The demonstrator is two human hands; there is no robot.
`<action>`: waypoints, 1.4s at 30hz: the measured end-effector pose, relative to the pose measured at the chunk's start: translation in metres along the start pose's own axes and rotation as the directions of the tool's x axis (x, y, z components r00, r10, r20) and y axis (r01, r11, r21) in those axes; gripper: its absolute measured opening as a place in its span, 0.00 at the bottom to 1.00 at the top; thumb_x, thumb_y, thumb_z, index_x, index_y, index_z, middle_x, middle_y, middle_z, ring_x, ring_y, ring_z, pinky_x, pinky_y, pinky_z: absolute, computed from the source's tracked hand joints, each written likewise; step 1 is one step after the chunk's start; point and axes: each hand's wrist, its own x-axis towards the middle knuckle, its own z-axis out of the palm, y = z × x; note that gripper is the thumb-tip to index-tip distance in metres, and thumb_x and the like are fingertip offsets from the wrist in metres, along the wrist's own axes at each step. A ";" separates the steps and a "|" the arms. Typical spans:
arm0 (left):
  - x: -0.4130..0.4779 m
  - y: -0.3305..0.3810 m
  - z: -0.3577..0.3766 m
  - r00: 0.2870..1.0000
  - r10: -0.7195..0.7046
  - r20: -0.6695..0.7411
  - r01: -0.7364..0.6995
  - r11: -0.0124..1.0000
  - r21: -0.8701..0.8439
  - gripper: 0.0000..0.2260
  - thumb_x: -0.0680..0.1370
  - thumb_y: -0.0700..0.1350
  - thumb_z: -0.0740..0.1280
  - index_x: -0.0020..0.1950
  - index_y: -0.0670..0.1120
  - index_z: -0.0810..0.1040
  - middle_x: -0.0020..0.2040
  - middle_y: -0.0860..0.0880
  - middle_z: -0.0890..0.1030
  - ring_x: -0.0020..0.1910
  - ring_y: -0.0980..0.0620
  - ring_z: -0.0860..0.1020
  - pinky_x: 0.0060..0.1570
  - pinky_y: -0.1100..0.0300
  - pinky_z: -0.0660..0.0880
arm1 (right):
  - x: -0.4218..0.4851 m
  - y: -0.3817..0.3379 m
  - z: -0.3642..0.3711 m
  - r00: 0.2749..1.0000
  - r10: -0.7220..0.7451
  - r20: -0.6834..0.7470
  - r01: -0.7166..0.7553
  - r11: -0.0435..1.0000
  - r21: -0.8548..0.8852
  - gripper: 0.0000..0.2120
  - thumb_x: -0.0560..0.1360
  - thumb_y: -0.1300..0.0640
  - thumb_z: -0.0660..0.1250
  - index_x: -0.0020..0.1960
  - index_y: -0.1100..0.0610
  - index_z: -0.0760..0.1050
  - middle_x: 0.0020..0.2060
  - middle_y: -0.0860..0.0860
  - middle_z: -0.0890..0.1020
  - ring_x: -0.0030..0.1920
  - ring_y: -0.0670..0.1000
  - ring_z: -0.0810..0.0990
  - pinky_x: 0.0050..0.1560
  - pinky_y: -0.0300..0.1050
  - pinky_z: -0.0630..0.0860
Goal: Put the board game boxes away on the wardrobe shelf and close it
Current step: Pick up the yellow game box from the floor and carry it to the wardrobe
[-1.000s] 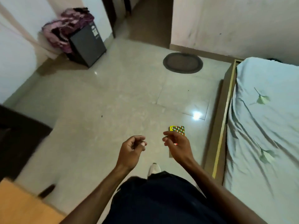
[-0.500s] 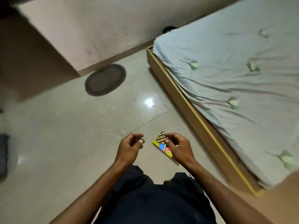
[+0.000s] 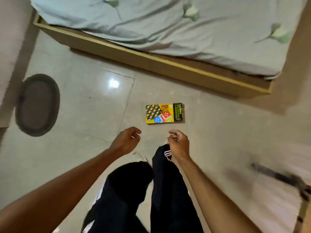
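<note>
A flat yellow board game box [image 3: 164,113] with a chequered pattern, dice and a black title strip lies on the pale tiled floor, a short way in front of the bed. My left hand [image 3: 126,140] hovers below and left of the box, fingers loosely curled, holding nothing. My right hand [image 3: 178,144] hovers just below the box, fingers curled in, with nothing visible in it. Neither hand touches the box. No wardrobe is in view.
A low wooden bed frame [image 3: 151,59] with a pale blue sheet [image 3: 168,26] fills the top. A dark oval mat [image 3: 37,105] lies on the floor at left by a wall. My dark trousers [image 3: 143,190] and a white shoe are below. A blurred dark object [image 3: 282,179] is at right.
The view has swung right so the bed now lies across the top. The box, earlier behind my right hand, now lies fully visible on the floor beyond both hands.
</note>
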 end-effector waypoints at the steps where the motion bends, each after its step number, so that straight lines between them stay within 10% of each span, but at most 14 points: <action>1: 0.031 -0.007 0.018 1.000 0.001 0.025 -0.003 0.997 0.078 0.08 0.76 0.44 0.66 0.54 0.51 0.80 0.47 0.50 0.83 0.45 0.50 0.80 0.49 0.56 0.77 | 0.022 0.021 0.009 0.999 0.042 -0.024 -0.042 0.999 0.006 0.10 0.70 0.60 0.67 0.50 0.52 0.82 0.38 0.50 0.85 0.41 0.51 0.84 0.53 0.54 0.80; 13: 0.398 -0.112 0.215 0.982 0.100 0.158 -0.168 0.844 0.509 0.27 0.73 0.49 0.67 0.71 0.46 0.69 0.70 0.41 0.71 0.69 0.39 0.71 0.65 0.47 0.70 | 0.306 0.237 0.159 0.973 0.230 -0.032 -0.226 0.970 0.087 0.23 0.73 0.60 0.69 0.68 0.56 0.74 0.64 0.55 0.79 0.65 0.53 0.76 0.65 0.45 0.72; 23: 0.523 -0.119 0.258 0.940 0.233 0.248 -0.340 0.656 0.673 0.39 0.70 0.49 0.69 0.78 0.48 0.54 0.72 0.40 0.65 0.71 0.36 0.65 0.65 0.40 0.64 | 0.398 0.298 0.212 0.949 0.276 -0.154 -0.240 0.946 0.219 0.23 0.68 0.57 0.72 0.63 0.56 0.77 0.54 0.57 0.83 0.53 0.56 0.80 0.58 0.51 0.77; 28: 0.505 -0.146 0.267 0.965 -0.120 0.231 0.023 0.923 0.385 0.35 0.65 0.50 0.67 0.73 0.54 0.64 0.67 0.40 0.64 0.65 0.36 0.70 0.65 0.45 0.71 | 0.406 0.305 0.199 0.909 0.337 -0.246 -0.293 0.935 0.199 0.28 0.61 0.47 0.67 0.61 0.46 0.78 0.57 0.56 0.80 0.57 0.55 0.80 0.63 0.50 0.76; 33: 0.496 -0.164 0.274 0.962 -0.121 0.247 0.116 0.993 0.034 0.34 0.60 0.44 0.71 0.67 0.50 0.71 0.62 0.44 0.75 0.57 0.43 0.79 0.55 0.43 0.79 | 0.409 0.307 0.181 0.928 0.312 -0.201 -0.284 0.946 0.156 0.22 0.66 0.56 0.71 0.59 0.42 0.78 0.62 0.52 0.76 0.59 0.51 0.78 0.61 0.47 0.77; 42: 0.339 -0.082 0.224 0.974 -0.063 0.217 0.086 0.991 -0.098 0.34 0.65 0.39 0.71 0.70 0.53 0.67 0.65 0.45 0.70 0.58 0.45 0.77 0.53 0.46 0.80 | 0.274 0.224 0.096 0.951 0.188 -0.245 -0.141 0.970 0.199 0.22 0.68 0.61 0.74 0.60 0.46 0.79 0.63 0.51 0.74 0.64 0.49 0.74 0.67 0.43 0.70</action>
